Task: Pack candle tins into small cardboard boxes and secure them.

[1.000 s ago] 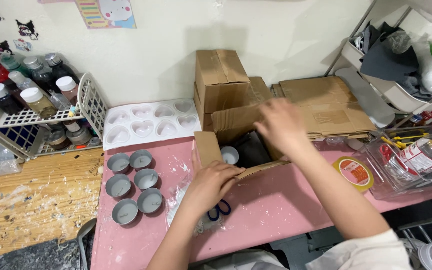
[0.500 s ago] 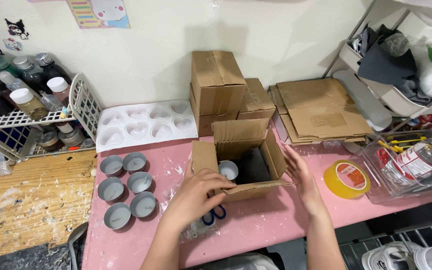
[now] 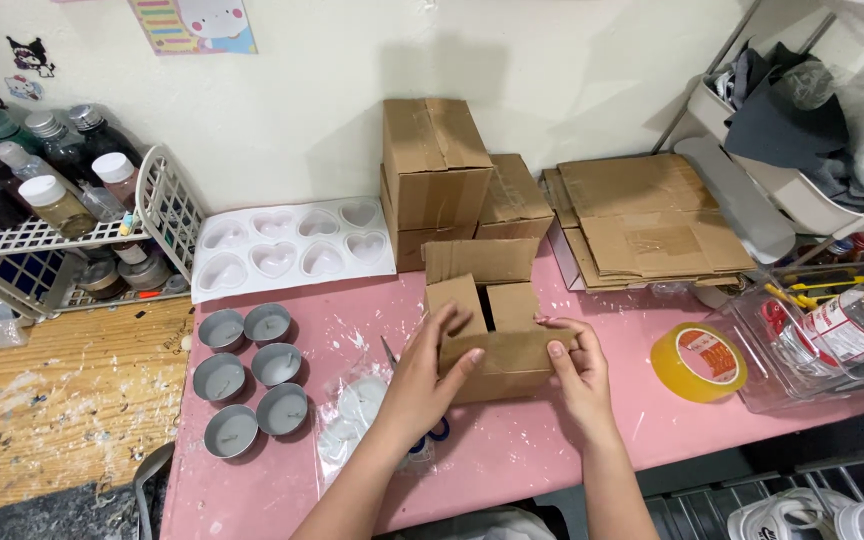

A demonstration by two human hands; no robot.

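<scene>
On the pink table (image 3: 592,450), both hands (left hand (image 3: 430,368), right hand (image 3: 574,362)) grip the cardboard box (image 3: 487,340).

Both hands (image 3: 432,370) have folded the cardboard box (image 3: 487,335) flaps nearly closed.

Both hands grip a small brown cardboard box (image 3: 492,335), its flaps partly folded. Just behind the grip two taped brown boxes (image 3: 437,175) stand stacked against the wall, a lower one (image 3: 512,200) beside them. Flattened cardboard sheets (image 3: 647,220) lie behind and to the right.
</scene>
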